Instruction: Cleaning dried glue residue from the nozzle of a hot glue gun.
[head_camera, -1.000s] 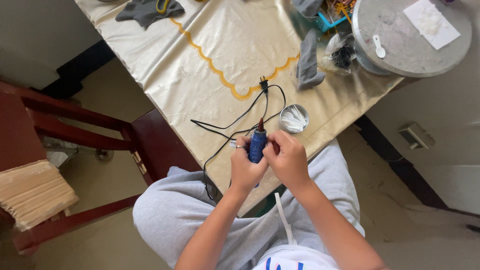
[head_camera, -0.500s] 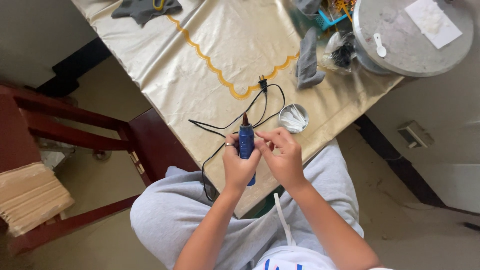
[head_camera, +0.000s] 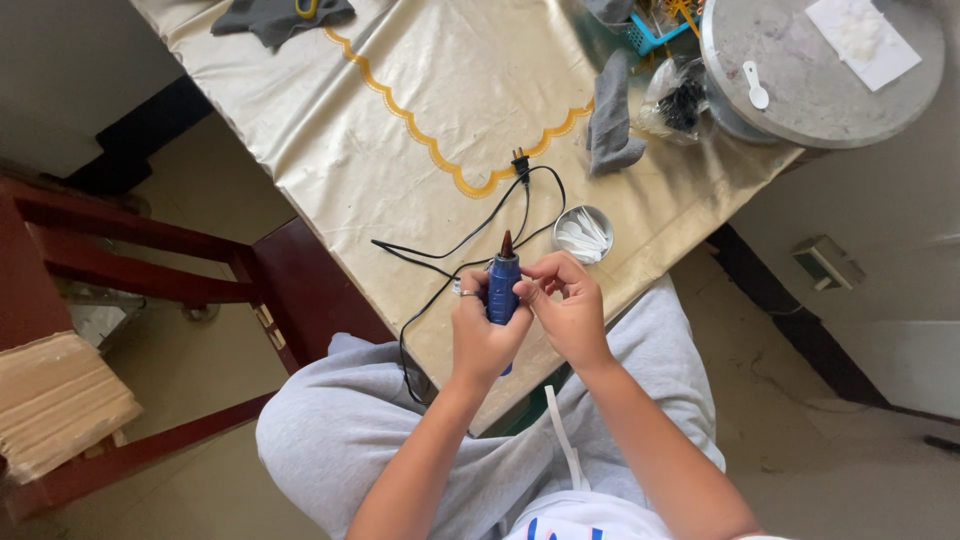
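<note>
The left hand (head_camera: 483, 335) gripped a blue rotary tool (head_camera: 501, 285) upright over the tabletop's (head_camera: 420, 90) near edge, while the right hand (head_camera: 565, 305) pinched its collar. Its plug (head_camera: 520, 163) lay loose, unconnected; work on the tip looked unfinished.

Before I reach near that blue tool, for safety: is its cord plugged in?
Unplugged: the plug lies bare on the tablecloth, while the left hand grips the blue tool.
</note>
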